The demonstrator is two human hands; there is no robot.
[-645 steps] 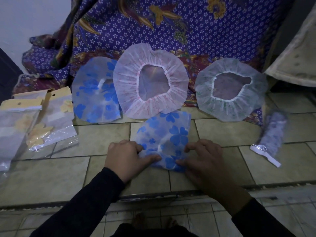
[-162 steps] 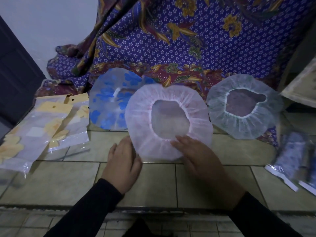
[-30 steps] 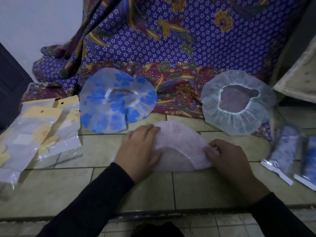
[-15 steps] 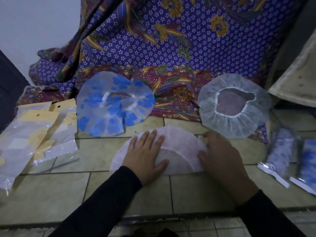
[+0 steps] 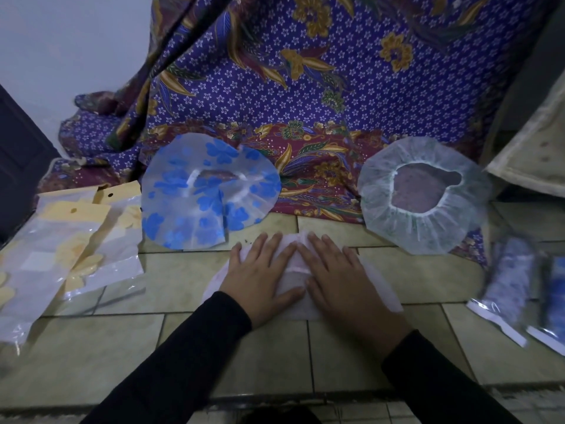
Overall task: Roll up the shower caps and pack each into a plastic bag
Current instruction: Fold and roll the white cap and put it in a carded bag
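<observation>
Both hands lie flat, side by side, on the pink shower cap point(image 5: 382, 295), which is folded into a half-round shape on the tiled floor point(image 5: 91, 347) in the near middle of the scene. The left hand point(image 5: 263, 270) has its fingers straight and slightly spread, palm down on the cap's left half. The right hand point(image 5: 336, 280) presses the right half the same way, the two thumbs almost meeting; neither hand grips anything. Just beyond the left hand a blue-flowered shower cap point(image 5: 208, 194) lies spread out, its far edge on the purple patterned cloth point(image 5: 305, 87). To the far right a white shower cap point(image 5: 385, 209) lies with its elastic opening upward, partly on the cloth. At the left edge lie flat plastic bags point(image 5: 70, 249) with yellow headers; at the right edge are two packed bags point(image 5: 507, 280), blurred, each holding something rolled and blue-patterned
</observation>
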